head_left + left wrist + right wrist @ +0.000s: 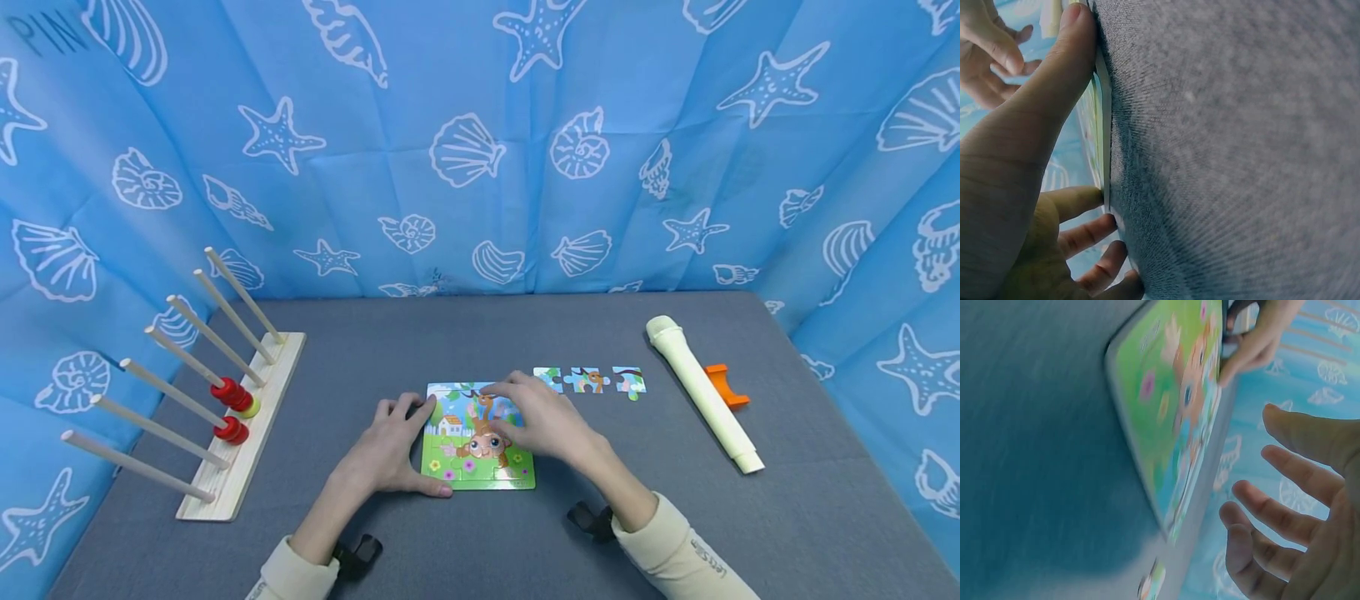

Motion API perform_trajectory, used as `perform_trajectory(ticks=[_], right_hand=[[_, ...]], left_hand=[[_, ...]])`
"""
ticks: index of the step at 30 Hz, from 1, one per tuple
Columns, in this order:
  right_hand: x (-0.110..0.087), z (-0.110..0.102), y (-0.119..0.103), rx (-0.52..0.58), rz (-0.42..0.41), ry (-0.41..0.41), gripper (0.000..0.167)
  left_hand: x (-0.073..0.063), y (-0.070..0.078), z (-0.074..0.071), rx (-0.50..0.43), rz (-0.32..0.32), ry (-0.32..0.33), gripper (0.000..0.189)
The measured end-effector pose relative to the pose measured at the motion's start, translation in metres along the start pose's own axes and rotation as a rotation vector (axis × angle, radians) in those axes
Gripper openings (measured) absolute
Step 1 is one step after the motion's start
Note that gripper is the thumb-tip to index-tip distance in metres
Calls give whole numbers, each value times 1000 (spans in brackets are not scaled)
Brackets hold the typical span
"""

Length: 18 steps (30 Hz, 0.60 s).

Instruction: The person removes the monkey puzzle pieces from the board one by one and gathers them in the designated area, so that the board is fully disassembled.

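Observation:
A monkey-picture jigsaw puzzle (461,467) lies flat on the grey table, its frame bright green along the bottom. My left hand (386,448) holds the board at its left side, thumb at the bottom edge and index fingertip near the upper left corner. In the left wrist view the thumb (1054,81) and fingers lie along the board's thin edge. Over the puzzle's upper right part is my right hand (551,421), fingers spread and holding nothing in the right wrist view. Three loose jigsaw pieces (586,381) lie in a row beyond it.
At the left stands a wooden peg rack (262,425) with upright rods and several red and yellow beads (232,431). A cream microphone-shaped stick (701,387) lies at the right, beside an orange curved block (723,387). A blue seashell curtain (480,208) hangs behind the table.

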State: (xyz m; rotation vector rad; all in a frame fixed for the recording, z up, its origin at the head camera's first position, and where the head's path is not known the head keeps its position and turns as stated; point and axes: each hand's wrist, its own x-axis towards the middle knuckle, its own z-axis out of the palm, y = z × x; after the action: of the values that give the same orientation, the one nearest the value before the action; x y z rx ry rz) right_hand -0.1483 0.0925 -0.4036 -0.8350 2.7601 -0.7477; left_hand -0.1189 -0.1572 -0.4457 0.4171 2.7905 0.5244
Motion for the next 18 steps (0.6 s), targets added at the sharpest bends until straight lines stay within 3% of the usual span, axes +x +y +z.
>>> perform_trajectory(ticks=[6,18], right_hand=[[11,15,-15,40,-38,-61,43],[25,34,-28,78,-16,-118,49]], left_hand=[[0,-1,-1,-2,7,-4,126],[-1,-2,-1,-4,14,-3,125]])
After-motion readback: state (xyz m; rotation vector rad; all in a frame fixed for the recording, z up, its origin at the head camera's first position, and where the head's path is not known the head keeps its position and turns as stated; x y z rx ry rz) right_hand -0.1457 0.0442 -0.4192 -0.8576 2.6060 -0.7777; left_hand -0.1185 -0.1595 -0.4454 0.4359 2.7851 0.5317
